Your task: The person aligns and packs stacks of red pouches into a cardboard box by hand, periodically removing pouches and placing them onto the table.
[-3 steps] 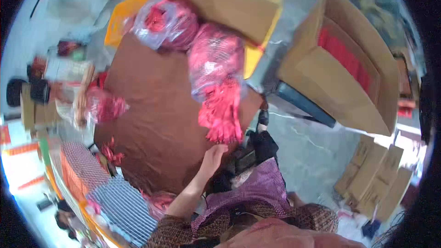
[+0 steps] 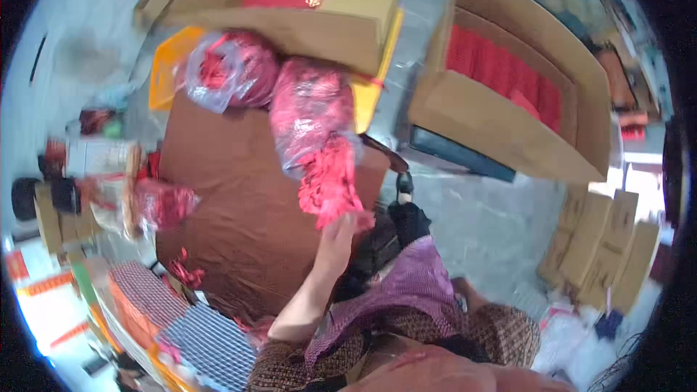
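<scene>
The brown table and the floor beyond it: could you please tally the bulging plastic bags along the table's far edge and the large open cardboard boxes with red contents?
Left plastic bag and right plastic bag: 2
Far cardboard box and right-hand cardboard box: 2
Total: 4

Left hand [image 2: 343, 231], center: motion-blurred, finger grip on pink bundle [image 2: 330, 181] unclear. Right hand [image 2: 466, 292], lower center-right: mostly hidden by purple cloth [image 2: 417, 276]. Top-left carton [image 2: 290, 27]: cut off by upper edge.

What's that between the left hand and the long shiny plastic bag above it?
In the head view, a bright pink, stringy-looking bundle stretches between the left hand and the plastic bag.
</scene>
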Available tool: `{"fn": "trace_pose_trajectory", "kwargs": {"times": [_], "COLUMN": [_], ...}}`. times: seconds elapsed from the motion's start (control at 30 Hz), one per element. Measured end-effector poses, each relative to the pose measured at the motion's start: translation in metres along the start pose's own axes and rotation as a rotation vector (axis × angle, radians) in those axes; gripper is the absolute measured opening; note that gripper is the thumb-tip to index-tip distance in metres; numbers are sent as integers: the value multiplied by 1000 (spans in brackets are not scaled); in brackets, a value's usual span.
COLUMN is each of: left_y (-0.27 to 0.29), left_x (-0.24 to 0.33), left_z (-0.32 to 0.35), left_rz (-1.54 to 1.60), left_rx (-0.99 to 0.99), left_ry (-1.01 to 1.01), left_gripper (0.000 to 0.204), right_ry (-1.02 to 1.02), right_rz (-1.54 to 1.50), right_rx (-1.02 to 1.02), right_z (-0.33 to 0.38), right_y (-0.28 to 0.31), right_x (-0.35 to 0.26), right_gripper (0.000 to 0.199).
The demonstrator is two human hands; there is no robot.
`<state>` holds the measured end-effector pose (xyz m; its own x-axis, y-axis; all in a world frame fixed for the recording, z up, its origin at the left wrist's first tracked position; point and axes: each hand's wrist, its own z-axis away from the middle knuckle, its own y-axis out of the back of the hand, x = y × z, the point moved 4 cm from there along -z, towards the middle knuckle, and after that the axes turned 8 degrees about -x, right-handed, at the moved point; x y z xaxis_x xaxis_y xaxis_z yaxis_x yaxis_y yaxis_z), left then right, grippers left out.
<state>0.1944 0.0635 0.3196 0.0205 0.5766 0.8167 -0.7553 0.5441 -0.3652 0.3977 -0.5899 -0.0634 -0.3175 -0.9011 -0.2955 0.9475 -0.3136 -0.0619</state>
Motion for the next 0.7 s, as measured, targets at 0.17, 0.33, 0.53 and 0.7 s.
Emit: {"fn": "trace_pose_trajectory", "kwargs": {"times": [0.17, 0.33, 0.53, 0.7], "left_y": [-210, -326, -397, -419], "left_x": [158, 217, 216, 225], "left_z": [-32, -53, -91, -120], "left_rz": [99, 229, 499, 526], "left_rx": [-689, -1114, -1420, -1729], "left_ry": [-388, -457, -410, -474], "left_gripper": [65, 67, 78, 64], "right_ry": [95, 268, 173, 56], "right_rz": [-299, -867, -860, -580], "right_rx": [90, -91, -20, 49], "right_z": [5, 4, 31, 46], "right_y": [-56, -10, 25, 32], "right_x": [-240, -310, -317, -309], "right_gripper": [20, 36, 28, 27]}}
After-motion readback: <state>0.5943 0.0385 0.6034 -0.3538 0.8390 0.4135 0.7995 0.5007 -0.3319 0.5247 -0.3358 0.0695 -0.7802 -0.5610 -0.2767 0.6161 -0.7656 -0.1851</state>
